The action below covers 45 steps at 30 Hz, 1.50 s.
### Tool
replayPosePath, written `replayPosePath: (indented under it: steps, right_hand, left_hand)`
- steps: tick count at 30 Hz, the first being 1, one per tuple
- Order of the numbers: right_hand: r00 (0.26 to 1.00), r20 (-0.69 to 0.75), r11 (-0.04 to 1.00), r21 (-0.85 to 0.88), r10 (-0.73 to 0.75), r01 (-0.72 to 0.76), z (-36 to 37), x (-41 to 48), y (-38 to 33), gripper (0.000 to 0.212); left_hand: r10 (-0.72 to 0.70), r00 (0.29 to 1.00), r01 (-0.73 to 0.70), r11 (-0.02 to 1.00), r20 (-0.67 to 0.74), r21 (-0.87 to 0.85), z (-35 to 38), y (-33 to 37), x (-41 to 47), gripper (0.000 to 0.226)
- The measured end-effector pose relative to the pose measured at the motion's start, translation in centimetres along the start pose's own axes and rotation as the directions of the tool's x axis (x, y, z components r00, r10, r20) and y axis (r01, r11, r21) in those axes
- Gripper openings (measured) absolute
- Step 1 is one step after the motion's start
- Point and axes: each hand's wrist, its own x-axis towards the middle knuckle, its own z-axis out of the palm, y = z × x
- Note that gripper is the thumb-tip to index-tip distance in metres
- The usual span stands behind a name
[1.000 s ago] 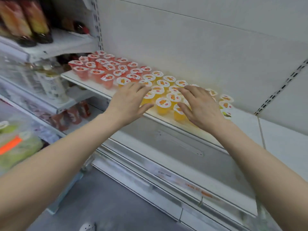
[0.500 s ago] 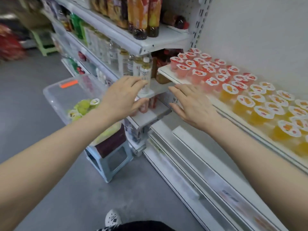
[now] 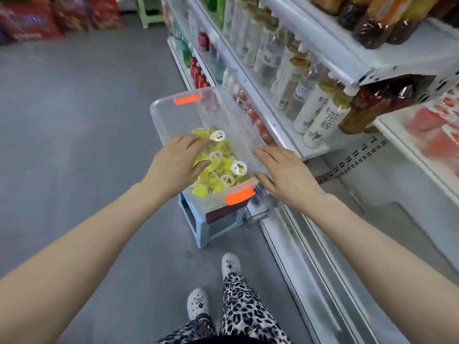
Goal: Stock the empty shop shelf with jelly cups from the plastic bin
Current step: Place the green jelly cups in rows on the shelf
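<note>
Fingers (image 3: pixel 196 142) of the left hand (image 3: pixel 173 167) are lying loosely spread, only slightly bent, over the heap of yellow jelly cups (image 3: pixel 218 167) at the near end of the plastic bin (image 3: pixel 183 117). Their tips are touching the top cups or hovering just above them, and no cup is plainly being pinched against the thumb. The right hand (image 3: pixel 290 180) is hovering flat beside the bin's right rim, its fingers straight and together, holding nothing.

The clear bin is sitting on a pale blue stool (image 3: pixel 198 227) on the grey floor (image 3: pixel 74 120), just beside the lower shelves of bottles (image 3: pixel 323 120). Its far half is showing bare plastic. The cups are lying tumbled at all angles, some with printed lids up and others on their sides. The shelf being stocked (image 3: pixel 397 137) is showing at the right edge, where red cups (image 3: pixel 437 130) are appearing only as a blur.

Each cup is looking small and probably light, with thin, smooth plastic walls and a peel-off film lid, so several should be fitting into one hand. The walls are likely slippery and apt to dent, and a hard squeeze could be straining the lid seal. The safer hold seems to be around the stiffer rim, or cupping from underneath, rather than pinching mid-wall. Because the heap is loose, lifting one cup may be letting its neighbours roll.
</note>
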Motion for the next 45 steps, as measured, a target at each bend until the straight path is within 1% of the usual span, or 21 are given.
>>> replayPosePath:
  steps: [2, 5, 8, 11, 13, 15, 17, 18, 20, 22, 25, 28, 31, 33, 35, 37, 39, 40, 41, 43, 45]
  right_hand:
    - [0.999, 0.020, 0.999, 0.026, -0.041, 0.040, 1.9, 2.8, 0.7, 0.048]
    - [0.994, 0.090, 0.996, 0.066, -0.070, 0.064, 4.8, 7.0, 2.0, 0.048]
    - [0.967, 0.240, 0.993, 0.101, -0.089, 0.067, 7.5, 10.7, 3.4, 0.053]
    - [0.893, 0.443, 0.994, 0.099, -0.081, 0.041, 11.3, 14.0, 4.2, 0.057]
    - [0.810, 0.585, 0.997, 0.075, -0.034, -0.013, 14.2, 15.7, 4.5, 0.060]
    - [0.738, 0.675, 0.998, 0.039, 0.006, -0.043, 17.0, 16.8, 4.4, 0.061]
    - [0.696, 0.718, 0.999, -0.008, 0.034, -0.040, 18.9, 17.6, 4.0, 0.057]
    - [0.682, 0.731, 0.999, -0.019, 0.039, -0.038, 19.7, 17.9, 3.8, 0.054]
    - [0.684, 0.728, 0.999, -0.015, 0.035, -0.035, 20.9, 18.2, 3.5, 0.049]
    - [0.718, 0.695, 1.000, -0.018, 0.029, -0.022, 21.5, 18.5, 3.5, 0.045]
    - [0.766, 0.639, 0.997, -0.069, 0.067, -0.029, 21.4, 18.9, 3.8, 0.040]
    - [0.815, 0.576, 0.997, -0.052, 0.070, -0.049, 20.4, 18.8, 3.8, 0.039]
    - [0.857, 0.495, 0.984, 0.026, 0.139, -0.175, 19.0, 17.9, 3.8, 0.046]
    - [0.861, 0.456, 0.955, 0.067, 0.228, -0.288, 18.3, 17.5, 3.6, 0.044]
    - [0.842, 0.430, 0.913, 0.086, 0.327, -0.399, 18.1, 17.0, 3.1, 0.038]
    - [0.790, 0.433, 0.850, 0.092, 0.435, -0.519, 18.5, 16.2, 2.5, 0.030]
    - [0.741, 0.462, 0.796, 0.114, 0.488, -0.595, 18.9, 15.5, 2.0, 0.024]
    - [0.720, 0.483, 0.776, 0.120, 0.499, -0.619, 19.2, 15.3, 1.8, 0.026]
    - [0.697, 0.509, 0.763, 0.113, 0.505, -0.636, 19.7, 15.1, 1.7, 0.032]
    - [0.651, 0.578, 0.768, 0.064, 0.492, -0.637, 20.6, 15.5, 1.4, 0.053]
    - [0.647, 0.610, 0.829, -0.029, 0.457, -0.559, 21.7, 16.0, 1.0, 0.079]
  left_hand:
    - [-0.067, 0.998, 0.067, 0.998, 0.003, -0.003, 1.5, -1.9, 0.1, 0.043]
    - [-0.193, 0.981, 0.193, 0.981, 0.021, -0.005, 3.3, -4.1, 1.1, 0.042]
    - [-0.264, 0.964, 0.264, 0.964, 0.034, -0.009, 5.3, -5.8, 3.0, 0.040]
    - [-0.315, 0.949, 0.315, 0.949, 0.029, -0.017, 7.2, -7.4, 5.5, 0.039]
    - [-0.339, 0.940, 0.340, 0.940, 0.038, -0.015, 8.5, -8.2, 6.8, 0.039]
    - [-0.353, 0.934, 0.354, 0.935, 0.047, -0.018, 9.7, -8.9, 7.5, 0.040]
    - [-0.355, 0.934, 0.355, 0.935, 0.043, 0.003, 10.7, -9.4, 7.5, 0.039]
    - [-0.343, 0.938, 0.342, 0.939, 0.044, 0.029, 11.2, -9.7, 7.3, 0.039]
    - [-0.310, 0.949, 0.307, 0.950, 0.055, 0.057, 11.7, -10.1, 7.0, 0.039]
    - [-0.301, 0.951, 0.297, 0.953, 0.072, 0.059, 12.0, -10.3, 6.9, 0.040]
    - [-0.301, 0.949, 0.296, 0.953, 0.097, 0.069, 12.1, -10.4, 6.9, 0.043]
    - [-0.278, 0.951, 0.267, 0.959, 0.134, 0.092, 12.0, -10.7, 7.5, 0.047]
    - [-0.252, 0.951, 0.246, 0.968, 0.176, 0.055, 12.0, -11.9, 9.9, 0.049]
    - [-0.235, 0.942, 0.238, 0.971, 0.241, 0.016, 12.4, -12.8, 12.3, 0.050]
    - [-0.194, 0.921, 0.214, 0.977, 0.337, -0.023, 13.6, -13.4, 14.7, 0.052]
    - [-0.120, 0.890, 0.159, 0.986, 0.440, -0.051, 15.6, -14.0, 16.9, 0.056]
    - [-0.031, 0.853, 0.074, 0.995, 0.522, -0.061, 18.3, -14.6, 18.7, 0.058]
    - [0.014, 0.831, 0.025, 0.998, 0.556, -0.062, 19.7, -14.7, 19.4, 0.058]
    - [0.052, 0.809, -0.021, 0.998, 0.586, -0.058, 21.0, -14.9, 19.9, 0.058]
    - [0.100, 0.767, -0.100, 0.994, 0.634, -0.036, 23.1, -15.0, 20.4, 0.060]
    - [0.132, 0.744, -0.163, 0.987, 0.655, -0.014, 24.8, -15.1, 20.4, 0.063]
